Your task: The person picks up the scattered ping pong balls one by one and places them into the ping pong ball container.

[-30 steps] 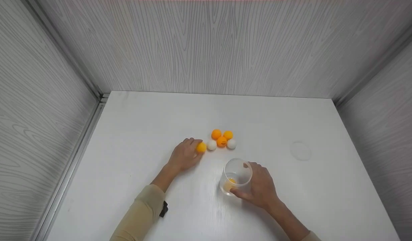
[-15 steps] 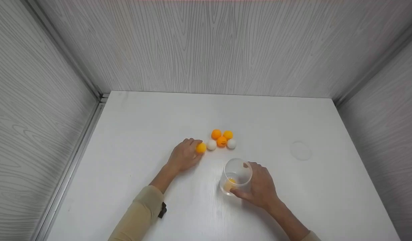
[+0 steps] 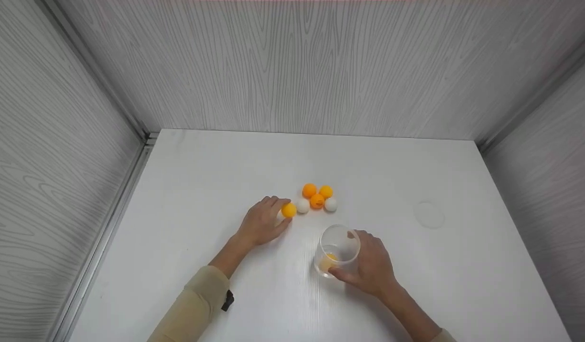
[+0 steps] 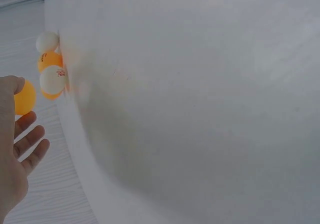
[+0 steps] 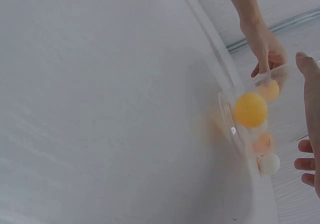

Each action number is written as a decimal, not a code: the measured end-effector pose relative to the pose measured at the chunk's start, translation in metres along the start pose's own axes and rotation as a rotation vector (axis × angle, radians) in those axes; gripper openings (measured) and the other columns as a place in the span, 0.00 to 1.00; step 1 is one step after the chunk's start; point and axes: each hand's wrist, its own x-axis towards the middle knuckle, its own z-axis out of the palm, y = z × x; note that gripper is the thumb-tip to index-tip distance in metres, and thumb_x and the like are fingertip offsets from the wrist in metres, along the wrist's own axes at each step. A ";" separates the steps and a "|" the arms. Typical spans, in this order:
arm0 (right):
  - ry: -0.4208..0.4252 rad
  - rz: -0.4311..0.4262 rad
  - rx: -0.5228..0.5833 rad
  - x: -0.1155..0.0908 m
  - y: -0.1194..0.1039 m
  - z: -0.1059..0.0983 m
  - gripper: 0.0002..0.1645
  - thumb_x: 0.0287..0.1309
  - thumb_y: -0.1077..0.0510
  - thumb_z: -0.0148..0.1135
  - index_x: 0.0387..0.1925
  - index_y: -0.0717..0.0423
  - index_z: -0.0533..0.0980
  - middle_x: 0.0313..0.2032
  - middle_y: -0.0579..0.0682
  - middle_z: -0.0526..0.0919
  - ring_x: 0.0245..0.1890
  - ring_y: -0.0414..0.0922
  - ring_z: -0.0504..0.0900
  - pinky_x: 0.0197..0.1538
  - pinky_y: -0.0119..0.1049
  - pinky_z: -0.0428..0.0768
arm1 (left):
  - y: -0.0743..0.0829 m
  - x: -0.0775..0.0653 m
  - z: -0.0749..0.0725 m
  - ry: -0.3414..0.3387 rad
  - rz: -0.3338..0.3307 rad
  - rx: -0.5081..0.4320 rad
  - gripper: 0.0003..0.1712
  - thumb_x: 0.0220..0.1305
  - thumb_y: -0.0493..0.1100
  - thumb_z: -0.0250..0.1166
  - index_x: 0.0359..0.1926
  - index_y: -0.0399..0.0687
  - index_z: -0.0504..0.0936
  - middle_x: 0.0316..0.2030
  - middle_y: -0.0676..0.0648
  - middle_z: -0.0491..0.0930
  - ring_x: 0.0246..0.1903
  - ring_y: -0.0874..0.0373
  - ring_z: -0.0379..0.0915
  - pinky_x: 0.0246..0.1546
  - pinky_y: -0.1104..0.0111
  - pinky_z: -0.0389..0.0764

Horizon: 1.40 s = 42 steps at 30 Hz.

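In the head view my left hand (image 3: 263,222) pinches a yellow-orange ping-pong ball (image 3: 288,210) between thumb and forefinger, with the other fingers spread in the left wrist view. Right beside that ball sits a white ping-pong ball (image 3: 302,205). It belongs to a cluster of three orange balls (image 3: 317,201) and two white ones. My right hand (image 3: 370,266) grips a clear plastic cup (image 3: 324,242) from its right side, thumb in front and fingers behind. One yellow-orange ball (image 5: 251,110) lies inside the cup, seen through its wall in the right wrist view.
A thin clear round disc (image 3: 429,214), like a lid, lies on the white table (image 3: 216,166) to the right. Grey wood-grain panels (image 3: 292,66) enclose the table at the back and both sides. A small black piece (image 3: 228,300) hangs at the left sleeve.
The left forearm has shifted slightly to the left, and the left thumb shows a little more beside the ball. The right hand and cup keep their place; the head view has shifted slightly.
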 end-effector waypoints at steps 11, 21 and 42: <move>-0.014 0.013 -0.003 0.001 -0.001 0.000 0.56 0.45 0.23 0.74 0.61 0.59 0.73 0.51 0.56 0.85 0.46 0.51 0.81 0.48 0.47 0.83 | 0.015 -0.005 -0.012 -0.001 0.008 -0.033 0.24 0.70 0.52 0.70 0.62 0.49 0.81 0.48 0.48 0.87 0.43 0.54 0.81 0.51 0.65 0.88; -0.008 0.008 -0.010 0.000 -0.001 0.001 0.55 0.44 0.23 0.75 0.61 0.58 0.73 0.51 0.55 0.85 0.46 0.51 0.81 0.49 0.47 0.83 | 0.029 -0.011 -0.024 0.021 0.057 -0.050 0.26 0.69 0.52 0.72 0.63 0.49 0.82 0.47 0.50 0.88 0.42 0.56 0.81 0.48 0.68 0.88; -0.026 0.047 -0.015 0.001 -0.005 -0.001 0.55 0.39 0.28 0.80 0.62 0.56 0.73 0.51 0.54 0.86 0.44 0.49 0.80 0.48 0.46 0.84 | 0.067 -0.016 -0.046 0.066 0.202 -0.092 0.25 0.67 0.52 0.73 0.61 0.50 0.82 0.52 0.51 0.88 0.46 0.56 0.83 0.50 0.69 0.88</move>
